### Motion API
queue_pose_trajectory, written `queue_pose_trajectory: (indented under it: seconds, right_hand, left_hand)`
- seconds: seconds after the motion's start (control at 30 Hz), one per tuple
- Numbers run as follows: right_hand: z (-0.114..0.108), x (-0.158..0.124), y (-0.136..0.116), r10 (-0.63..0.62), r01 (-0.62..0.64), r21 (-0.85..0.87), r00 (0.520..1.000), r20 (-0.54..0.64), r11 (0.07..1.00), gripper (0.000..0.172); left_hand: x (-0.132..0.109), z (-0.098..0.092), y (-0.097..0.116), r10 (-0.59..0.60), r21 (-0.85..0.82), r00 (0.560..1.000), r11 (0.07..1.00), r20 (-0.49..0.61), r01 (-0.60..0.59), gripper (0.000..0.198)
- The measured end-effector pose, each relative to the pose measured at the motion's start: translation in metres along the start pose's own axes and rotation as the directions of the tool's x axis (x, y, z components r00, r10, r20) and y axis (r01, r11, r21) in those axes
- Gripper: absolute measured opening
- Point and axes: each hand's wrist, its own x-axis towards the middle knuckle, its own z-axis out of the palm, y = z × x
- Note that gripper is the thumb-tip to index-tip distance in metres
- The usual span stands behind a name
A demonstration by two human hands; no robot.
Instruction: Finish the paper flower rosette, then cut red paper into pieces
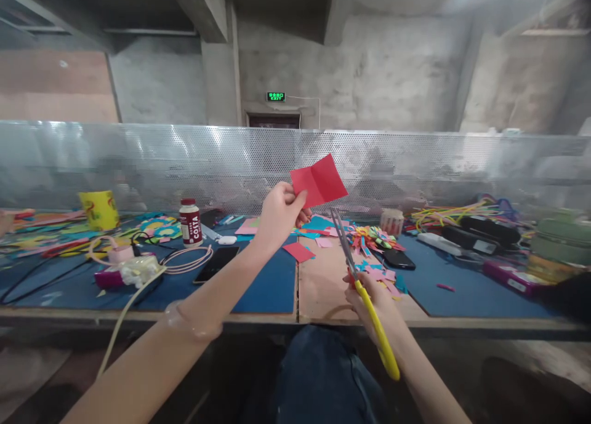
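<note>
A creased red paper (325, 183) is pinched at its lower left edge by my left hand (285, 208), raised above the table. My right hand (369, 295) grips scissors (375, 322) with yellow handles, lower and to the right. The scissor blades point up toward the paper, slightly parted and not touching it. Under my left hand, another red paper piece (298, 252) lies on the table beside a small pink piece (324, 242). Cut paper strips in many colours (373, 236) are heaped behind my right hand.
A Costa bottle (190, 222), a black phone (216, 264) and coiled cables are on the left, with a yellow tape roll (98, 210) farther out. A second phone (398, 259), black cases and a purple box (510, 279) lie right. A perforated metal screen (207, 159) stands behind.
</note>
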Motion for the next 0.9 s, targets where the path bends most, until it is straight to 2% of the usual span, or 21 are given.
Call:
queue_pose_trajectory:
  seconds: [0.13,0.37,0.63,0.9]
  right_hand:
    - [0.002,0.0,-0.003,0.031,-0.031,0.027,0.999,0.012,0.999,0.023]
    - [0.008,0.004,-0.001,-0.006,0.007,0.082,1.0,-0.013,0.997,0.022]
    - [0.01,0.004,0.003,-0.031,0.025,0.162,0.999,0.032,0.986,0.017]
    - [0.011,0.004,0.002,-0.005,0.0,0.18,1.0,0.03,0.984,0.018]
  left_hand:
    - [-0.013,0.01,0.006,0.006,0.005,0.998,1.0,0.066,-0.007,0.014]
    - [-0.031,0.019,0.003,-0.035,-0.017,0.988,0.999,0.147,0.038,0.019]
    - [-0.036,0.022,0.006,-0.063,-0.048,0.981,0.996,0.185,0.073,0.018]
    - [-0.039,0.023,0.001,-0.032,-0.014,0.975,0.999,0.22,0.036,0.02]
